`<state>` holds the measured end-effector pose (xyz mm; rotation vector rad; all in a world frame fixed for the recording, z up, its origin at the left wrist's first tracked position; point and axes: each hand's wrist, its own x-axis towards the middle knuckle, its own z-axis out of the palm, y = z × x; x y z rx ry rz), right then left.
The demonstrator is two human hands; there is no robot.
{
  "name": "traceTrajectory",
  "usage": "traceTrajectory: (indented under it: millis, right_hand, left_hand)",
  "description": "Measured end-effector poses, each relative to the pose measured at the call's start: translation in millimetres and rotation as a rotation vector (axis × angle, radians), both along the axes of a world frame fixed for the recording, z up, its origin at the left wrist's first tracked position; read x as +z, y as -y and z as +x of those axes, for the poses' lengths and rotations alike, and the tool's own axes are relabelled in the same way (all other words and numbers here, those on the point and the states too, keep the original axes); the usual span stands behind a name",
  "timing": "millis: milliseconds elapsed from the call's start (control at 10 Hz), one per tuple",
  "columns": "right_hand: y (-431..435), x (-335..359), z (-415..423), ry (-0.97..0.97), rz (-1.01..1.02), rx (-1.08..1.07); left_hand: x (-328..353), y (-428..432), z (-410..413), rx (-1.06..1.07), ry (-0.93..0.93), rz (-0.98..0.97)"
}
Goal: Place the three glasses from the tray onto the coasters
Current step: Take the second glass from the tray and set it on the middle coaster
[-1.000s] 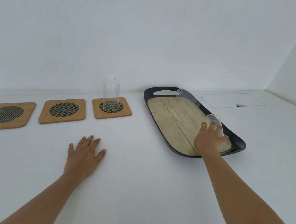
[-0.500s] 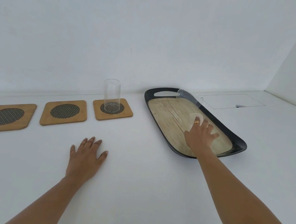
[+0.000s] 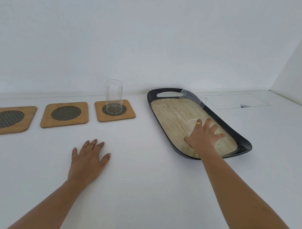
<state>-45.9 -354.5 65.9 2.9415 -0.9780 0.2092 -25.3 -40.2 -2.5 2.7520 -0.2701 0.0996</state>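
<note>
Right hand (image 3: 202,139) over the tray (image 3: 228,129), fingers now spread wider than half a second ago, lying over a tipped glass (image 3: 191,125); whether they grip it cannot be told. Second glass (image 3: 192,99) tilted at the tray's far end, unchanged. Third glass (image 3: 113,97) upright on the right coaster (image 3: 115,110). Middle coaster (image 3: 65,115) and left coaster (image 3: 2,120) bare. Left hand (image 3: 88,159) flat on the table (image 3: 144,191), fingers slightly apart, unmoved.

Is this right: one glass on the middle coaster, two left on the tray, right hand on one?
Not quite. The head view shows the placed glass on the rightmost coaster, nearest the tray; the middle coaster is bare. Rest holds: far glass, right hand on near glass.
</note>
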Motion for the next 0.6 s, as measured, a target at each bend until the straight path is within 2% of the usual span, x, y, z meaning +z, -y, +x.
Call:
traceTrajectory:
  millis: [100,200,300,600]
  right_hand:
    - [-1.0,1.1,5.2,0.070,-0.017,0.036]
    - [0.5,0.5,10.0,0.033,0.058,0.049]
    - [1.0,-3.9,9.4,-0.025,0.045,0.076]
    - [0.6,-3.9,7.1,0.039,-0.024,0.096]
  left_hand:
    - [-0.4,-0.1,0.5,0.002,-0.003,-0.008]
    - [-0.8,0.2,0.7,0.003,0.001,-0.002]
    - [-1.0,0.6,1.0,0.006,0.006,-0.001]
    - [-1.0,0.0,0.6,0.005,0.009,-0.006]
